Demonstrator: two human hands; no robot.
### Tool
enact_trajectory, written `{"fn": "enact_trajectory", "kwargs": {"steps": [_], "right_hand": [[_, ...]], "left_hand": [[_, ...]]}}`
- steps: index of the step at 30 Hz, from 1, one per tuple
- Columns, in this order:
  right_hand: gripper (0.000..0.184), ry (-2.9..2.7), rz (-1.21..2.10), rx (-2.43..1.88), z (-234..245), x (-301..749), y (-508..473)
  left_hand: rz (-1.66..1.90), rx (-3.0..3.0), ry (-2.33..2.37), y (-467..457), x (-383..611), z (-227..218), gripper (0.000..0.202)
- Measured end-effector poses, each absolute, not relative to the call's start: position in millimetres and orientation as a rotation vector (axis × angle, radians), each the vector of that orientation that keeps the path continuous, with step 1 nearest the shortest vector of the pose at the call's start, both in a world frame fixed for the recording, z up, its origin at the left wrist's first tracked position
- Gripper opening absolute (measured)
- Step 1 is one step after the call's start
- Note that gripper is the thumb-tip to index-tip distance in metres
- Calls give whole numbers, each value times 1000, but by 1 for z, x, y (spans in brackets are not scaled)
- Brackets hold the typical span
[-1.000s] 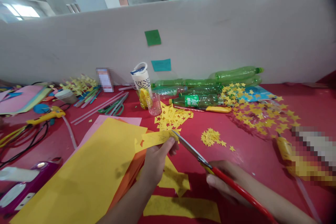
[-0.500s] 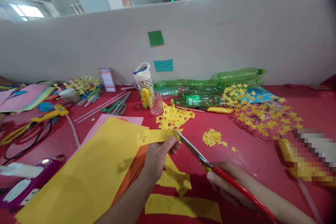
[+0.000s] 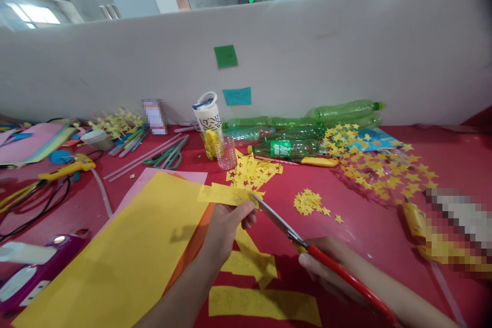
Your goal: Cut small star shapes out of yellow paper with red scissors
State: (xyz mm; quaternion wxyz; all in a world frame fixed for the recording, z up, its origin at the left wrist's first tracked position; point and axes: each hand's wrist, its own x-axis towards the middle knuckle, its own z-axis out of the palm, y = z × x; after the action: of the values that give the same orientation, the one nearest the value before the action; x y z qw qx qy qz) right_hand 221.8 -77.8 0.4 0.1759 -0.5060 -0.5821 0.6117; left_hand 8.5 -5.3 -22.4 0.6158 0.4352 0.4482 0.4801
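My left hand pinches a strip of yellow paper near its right end. Red-handled scissors are held in my right hand, with the blade tips against the strip close to my left thumb. More yellow strips with faint drawn star outlines lie on the table in front of me. A small pile of cut yellow stars sits right of the blades. Beyond the strip are yellow scraps with star-shaped holes. Large yellow sheets lie under and left of my left arm.
Green plastic bottles line the back by the white partition. A paper cup and a clear cup stand left of them. Yellow glue guns, a purple power strip and green scissors lie around.
The view has shifted slightly. The left end of the strip has tilted up a little; both hands keep nearly the same grip, with the scissor tips still at the paper.
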Motion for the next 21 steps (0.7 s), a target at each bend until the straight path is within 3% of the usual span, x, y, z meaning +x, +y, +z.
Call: {"fn": "enact_trajectory", "kwargs": {"steps": [14,21], "right_hand": [[61,-1705,1732,-1518,0,220,-73],[53,-1779,1706,-1468,0,221,-73]], "left_hand": [[1090,987,1073,-6,9,-19,18],[1095,954,1113,-6,12,-16,18]]}}
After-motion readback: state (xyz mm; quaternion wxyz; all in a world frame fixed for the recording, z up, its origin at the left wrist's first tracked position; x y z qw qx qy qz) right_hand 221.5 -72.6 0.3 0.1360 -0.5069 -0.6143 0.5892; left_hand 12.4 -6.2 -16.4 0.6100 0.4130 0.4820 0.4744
